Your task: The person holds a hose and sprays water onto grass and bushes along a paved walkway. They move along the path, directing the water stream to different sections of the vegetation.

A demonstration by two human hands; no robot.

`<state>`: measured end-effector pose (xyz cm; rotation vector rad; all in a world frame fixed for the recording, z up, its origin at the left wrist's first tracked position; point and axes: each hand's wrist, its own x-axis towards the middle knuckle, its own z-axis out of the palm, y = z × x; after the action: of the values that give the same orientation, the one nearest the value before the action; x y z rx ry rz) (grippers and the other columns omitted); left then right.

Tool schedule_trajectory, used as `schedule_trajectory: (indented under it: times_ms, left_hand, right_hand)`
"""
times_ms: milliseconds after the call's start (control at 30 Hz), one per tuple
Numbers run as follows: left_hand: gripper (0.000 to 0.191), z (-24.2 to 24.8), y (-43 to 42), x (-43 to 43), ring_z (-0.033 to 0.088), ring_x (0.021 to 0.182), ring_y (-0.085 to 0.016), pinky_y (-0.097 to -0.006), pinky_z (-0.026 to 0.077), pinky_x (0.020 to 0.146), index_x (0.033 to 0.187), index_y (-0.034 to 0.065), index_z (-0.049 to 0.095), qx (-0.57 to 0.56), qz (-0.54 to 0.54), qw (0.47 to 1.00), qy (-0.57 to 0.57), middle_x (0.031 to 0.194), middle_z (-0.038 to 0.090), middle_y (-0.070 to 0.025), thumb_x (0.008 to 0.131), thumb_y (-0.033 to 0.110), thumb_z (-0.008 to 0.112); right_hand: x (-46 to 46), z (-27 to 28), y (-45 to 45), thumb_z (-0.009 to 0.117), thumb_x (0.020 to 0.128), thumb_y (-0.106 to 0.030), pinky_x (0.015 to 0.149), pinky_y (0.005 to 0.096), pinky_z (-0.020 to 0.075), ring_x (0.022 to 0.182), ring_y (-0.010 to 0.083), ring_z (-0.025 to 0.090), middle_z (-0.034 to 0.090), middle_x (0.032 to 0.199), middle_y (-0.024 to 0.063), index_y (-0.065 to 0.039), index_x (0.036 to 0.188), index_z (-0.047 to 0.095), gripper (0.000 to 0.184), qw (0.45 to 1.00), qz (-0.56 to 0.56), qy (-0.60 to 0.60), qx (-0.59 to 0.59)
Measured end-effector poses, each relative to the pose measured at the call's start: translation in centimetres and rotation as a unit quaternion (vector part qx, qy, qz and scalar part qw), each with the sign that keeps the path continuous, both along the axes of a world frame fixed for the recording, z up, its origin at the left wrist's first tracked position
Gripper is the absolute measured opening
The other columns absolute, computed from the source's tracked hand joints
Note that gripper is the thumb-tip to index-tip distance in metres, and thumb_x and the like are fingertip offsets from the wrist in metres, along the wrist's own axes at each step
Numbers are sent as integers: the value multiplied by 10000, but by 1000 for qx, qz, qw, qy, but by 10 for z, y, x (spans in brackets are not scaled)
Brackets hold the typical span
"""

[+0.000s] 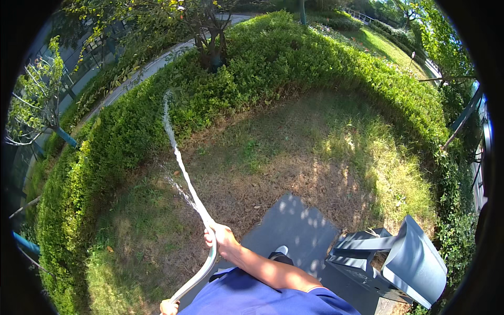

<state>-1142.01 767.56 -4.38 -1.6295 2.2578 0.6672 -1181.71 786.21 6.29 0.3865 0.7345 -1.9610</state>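
Note:
A pale, flexible garden hose (201, 275) curves up from the bottom of the view. Close to its outlet, my right hand (221, 237) is wrapped around it. Farther back along the hose, at the bottom edge, my left hand (169, 307) grips it too; part of that hand is cut off by the frame. A white water jet (182, 162) leaves the outlet and arcs forward to the leafy hedge (157, 118). From near the outlet a thinner spray splits off to the left. Where the water lands among the leaves is hard to make out.
Patchy dry grass (267, 165) lies inside the curved hedge. Grey paving (291, 224) is underfoot. On my right stands a grey outdoor bin (413, 260) with a curved top. A multi-stemmed tree (214, 43) rises from the hedge, and a path (138, 76) runs behind it.

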Motion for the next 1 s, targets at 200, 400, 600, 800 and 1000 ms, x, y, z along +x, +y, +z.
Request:
schedule_trajectory:
  times_ms: [200, 400, 600, 800, 1000]
  left_hand:
    - [116, 41, 90, -115, 642, 619, -266, -360, 486, 600, 661, 146, 715, -39, 36, 998, 37, 622, 639, -120, 651, 249, 663]
    - [123, 44, 132, -236, 652, 655, -277, -353, 487, 610, 721, 151, 727, -48, -58, 996, 45, 663, 649, -132, 673, 224, 641]
    - [256, -25, 155, -401, 649, 653, -326, -387, 497, 578, 758, 103, 705, -109, -133, 984, 33, 673, 645, -145, 688, 348, 684]
    - [198, -52, 203, -600, 647, 625, -271, -389, 479, 572, 742, 72, 704, -50, -161, 980, 109, 656, 654, -129, 702, 263, 669]
    - [173, -10, 254, -775, 631, 679, -347, -412, 489, 670, 716, 46, 668, -95, -192, 966, 147, 666, 625, -182, 704, 217, 646]
  right_hand:
    - [-115, 34, 92, 410, 966, -254, 474, 281, 388, 545, 147, 459, 475, 675, 54, -19, 864, 476, 265, 999, -43, 8, 10]
    - [-231, 43, 169, 410, 972, -298, 469, 272, 382, 511, 143, 445, 476, 602, 44, -22, 847, 488, 312, 998, -47, 32, -3]
    - [-381, 37, 219, 413, 972, -264, 467, 278, 389, 527, 138, 447, 460, 629, 45, -17, 861, 466, 276, 995, -57, 69, 34]
    - [-537, 49, 286, 428, 963, -263, 461, 290, 391, 515, 154, 452, 457, 607, 52, -11, 865, 467, 273, 988, -96, 74, 94]
    - [-660, 68, 378, 425, 958, -274, 464, 300, 387, 493, 168, 422, 448, 575, 63, -15, 837, 474, 291, 971, -223, 32, 75]
